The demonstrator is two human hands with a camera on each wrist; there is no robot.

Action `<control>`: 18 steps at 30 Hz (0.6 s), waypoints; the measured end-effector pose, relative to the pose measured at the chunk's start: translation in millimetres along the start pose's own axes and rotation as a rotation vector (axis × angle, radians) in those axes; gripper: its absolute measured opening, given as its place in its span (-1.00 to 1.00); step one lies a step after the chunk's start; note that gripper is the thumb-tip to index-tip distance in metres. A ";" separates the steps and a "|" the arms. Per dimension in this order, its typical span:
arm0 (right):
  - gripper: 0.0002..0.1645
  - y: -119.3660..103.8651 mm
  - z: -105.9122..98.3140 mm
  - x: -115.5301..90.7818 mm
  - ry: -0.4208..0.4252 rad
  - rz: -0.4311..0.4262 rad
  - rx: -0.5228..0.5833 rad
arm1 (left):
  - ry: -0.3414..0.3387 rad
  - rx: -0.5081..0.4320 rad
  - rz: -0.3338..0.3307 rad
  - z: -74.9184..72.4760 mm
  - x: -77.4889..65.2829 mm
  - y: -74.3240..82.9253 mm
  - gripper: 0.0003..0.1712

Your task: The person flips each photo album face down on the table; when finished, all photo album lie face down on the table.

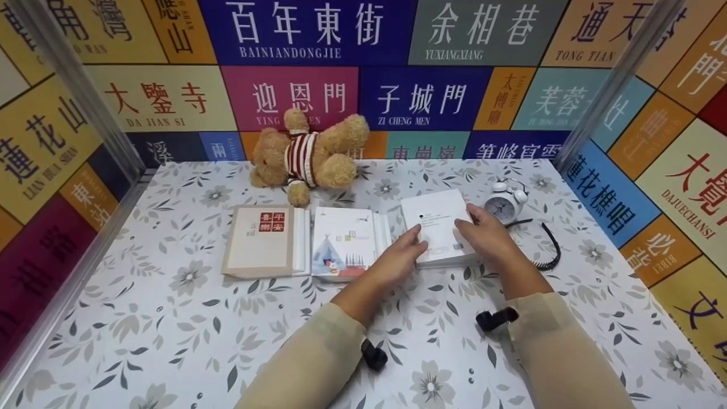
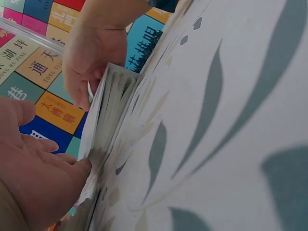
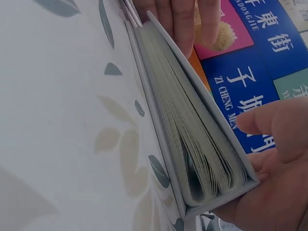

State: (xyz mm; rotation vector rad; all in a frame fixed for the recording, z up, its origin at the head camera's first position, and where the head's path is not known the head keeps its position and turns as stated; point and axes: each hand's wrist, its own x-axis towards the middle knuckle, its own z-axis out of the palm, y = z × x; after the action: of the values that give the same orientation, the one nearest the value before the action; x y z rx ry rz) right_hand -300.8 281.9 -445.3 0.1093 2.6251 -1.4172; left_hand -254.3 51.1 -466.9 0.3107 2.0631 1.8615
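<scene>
A thick white photo album (image 1: 437, 221) lies on the table, with small print and a barcode on its upper cover. My left hand (image 1: 400, 255) is at its left edge, fingertips at the cover's border. At the opposite side, my right hand (image 1: 488, 236) rests along the spine, its thumb over the cover. The right wrist view shows the album's page edges (image 3: 192, 130) between two stiff covers, with the right palm (image 3: 269, 192) against the spine corner. In the left wrist view, the left fingers (image 2: 62, 168) lie loosely extended beside the album.
A beige album (image 1: 261, 241) and a tent-print album (image 1: 343, 244) lie to the left. Behind them a teddy bear (image 1: 306, 153) lies on its side. Beyond my right hand stand a white alarm clock (image 1: 504, 201) and a black coiled band (image 1: 551, 250). Printed panels (image 1: 306, 34) enclose the table.
</scene>
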 end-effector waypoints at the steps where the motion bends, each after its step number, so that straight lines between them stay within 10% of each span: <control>1: -0.08 -3.0 0.1 -1.5 0.040 -0.019 -0.026 | 0.012 0.010 0.010 -1.3 -0.4 1.6 -0.22; 8: -0.28 -25.8 16.7 -10.2 0.252 -0.269 0.000 | 0.172 0.048 0.096 -17.4 -5.7 12.4 -0.26; 18: -0.25 -50.3 62.1 0.3 0.047 -0.301 0.091 | 0.342 0.066 0.157 -84.7 -24.8 11.8 -0.25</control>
State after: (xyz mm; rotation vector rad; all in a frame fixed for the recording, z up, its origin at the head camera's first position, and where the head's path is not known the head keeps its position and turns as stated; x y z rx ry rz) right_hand -301.7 202.4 -437.4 -0.2555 2.7028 -1.6439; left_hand -265.7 -34.6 -445.7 0.1848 2.3888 2.0613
